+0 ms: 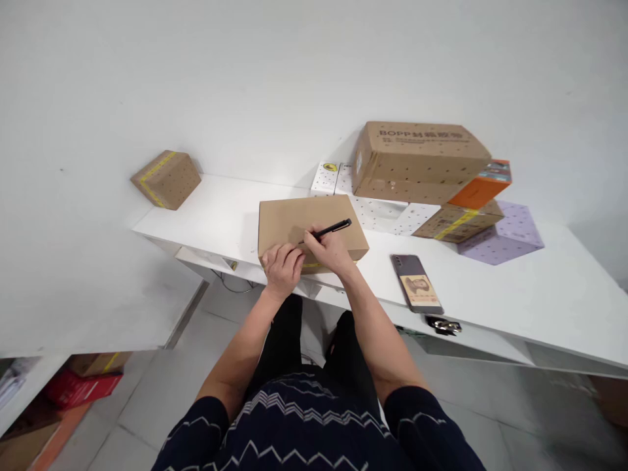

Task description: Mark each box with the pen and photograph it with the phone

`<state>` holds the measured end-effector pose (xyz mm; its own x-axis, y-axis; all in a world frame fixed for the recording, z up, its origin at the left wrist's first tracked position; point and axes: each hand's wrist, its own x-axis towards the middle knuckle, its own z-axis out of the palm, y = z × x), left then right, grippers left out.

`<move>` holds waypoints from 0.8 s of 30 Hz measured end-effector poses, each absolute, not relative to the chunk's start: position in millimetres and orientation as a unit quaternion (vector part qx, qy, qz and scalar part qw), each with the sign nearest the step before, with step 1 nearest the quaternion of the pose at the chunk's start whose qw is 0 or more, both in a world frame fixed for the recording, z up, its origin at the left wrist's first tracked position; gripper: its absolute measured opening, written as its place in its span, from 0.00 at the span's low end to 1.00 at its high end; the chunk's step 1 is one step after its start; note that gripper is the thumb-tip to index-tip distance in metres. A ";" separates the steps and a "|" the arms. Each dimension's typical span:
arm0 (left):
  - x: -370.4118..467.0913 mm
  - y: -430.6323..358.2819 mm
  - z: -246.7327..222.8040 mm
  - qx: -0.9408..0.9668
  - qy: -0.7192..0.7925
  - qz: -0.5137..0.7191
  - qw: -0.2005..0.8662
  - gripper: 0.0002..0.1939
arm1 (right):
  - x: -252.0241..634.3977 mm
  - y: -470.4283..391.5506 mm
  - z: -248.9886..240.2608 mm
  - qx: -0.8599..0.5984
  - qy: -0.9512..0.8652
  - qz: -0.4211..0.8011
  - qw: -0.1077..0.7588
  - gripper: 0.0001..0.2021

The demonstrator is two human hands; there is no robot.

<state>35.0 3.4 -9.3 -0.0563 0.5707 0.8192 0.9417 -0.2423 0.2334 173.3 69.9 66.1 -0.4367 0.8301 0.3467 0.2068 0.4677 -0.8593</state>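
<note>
A plain brown cardboard box (304, 214) sits at the front edge of the white table, with yellow tape partly visible on its near side. My right hand (328, 248) is closed around a black pen (336, 227). The pen leans over the box top, its tip low near the surface and close to my left fingers; whether it touches cannot be made out. My left hand (283, 267) grips the box at its near left edge, fingers bent over the top and pressed together. Any marks under the hands are hidden.
A large brown carton (417, 163) rests on white dotted boxes (383, 214) at the back right. Beside them are an orange box (478, 190), a yellow-taped box (454, 222) and a purple box (510, 232). A phone (417, 284) lies nearer. Another taped box (169, 180) stands far left.
</note>
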 end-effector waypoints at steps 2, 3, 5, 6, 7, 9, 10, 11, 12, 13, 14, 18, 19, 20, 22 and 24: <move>35.4 4.0 -9.0 -0.652 -0.567 -0.442 0.240 0.10 | 173.3 70.2 65.8 -0.340 -0.757 0.383 0.406 0.12; 35.6 4.2 -8.7 -0.653 -0.561 -0.443 0.249 0.09 | 173.3 70.2 65.9 -0.340 -0.758 0.380 0.406 0.12; 35.8 4.4 -7.9 -0.656 -0.555 -0.442 0.259 0.08 | 173.5 70.0 66.2 -0.343 -0.758 0.375 0.409 0.12; 35.9 4.3 -7.5 -0.656 -0.553 -0.441 0.261 0.08 | 173.6 69.8 66.4 -0.343 -0.758 0.375 0.409 0.12; 36.0 4.3 -7.1 -0.656 -0.552 -0.441 0.265 0.08 | 173.8 69.6 66.6 -0.343 -0.757 0.376 0.409 0.12; 36.0 4.1 -6.2 -0.656 -0.548 -0.441 0.274 0.07 | 174.2 69.6 66.4 -0.339 -0.757 0.382 0.408 0.12; 35.9 3.9 -5.8 -0.656 -0.547 -0.440 0.278 0.06 | 174.2 69.8 65.9 -0.335 -0.756 0.385 0.409 0.12; 35.8 3.8 -5.5 -0.656 -0.545 -0.440 0.281 0.06 | 174.0 70.1 65.4 -0.331 -0.754 0.389 0.413 0.12; 35.7 3.7 -5.2 -0.657 -0.544 -0.441 0.281 0.06 | 173.8 70.4 64.7 -0.328 -0.749 0.394 0.420 0.12; 35.6 3.5 -4.9 -0.658 -0.542 -0.441 0.280 0.06 | 173.5 70.5 64.1 -0.324 -0.739 0.402 0.433 0.12; 35.5 3.4 -4.7 -0.660 -0.541 -0.442 0.277 0.06 | 173.4 70.4 63.7 -0.323 -0.722 0.415 0.450 0.12; 35.7 3.0 -4.3 -0.659 -0.540 -0.444 0.278 0.05 | 183.1 64.8 64.4 -0.347 -0.574 0.511 0.538 0.13; 35.7 3.0 -4.5 -0.658 -0.541 -0.443 0.278 0.05 | 190.1 62.0 64.2 -0.355 -0.526 0.527 0.565 0.13; 35.7 3.2 -4.9 -0.658 -0.542 -0.443 0.278 0.06 | 199.6 59.0 63.1 -0.364 -0.481 0.531 0.595 0.14; 35.3 3.7 -6.1 -0.659 -0.543 -0.443 0.273 0.06 | 225.4 53.6 56.2 -0.395 -0.404 0.500 0.657 0.16; 34.8 4.6 -7.5 -0.658 -0.545 -0.444 0.270 0.06 | 256.5 50.7 42.2 -0.465 -0.364 0.435 0.680 0.18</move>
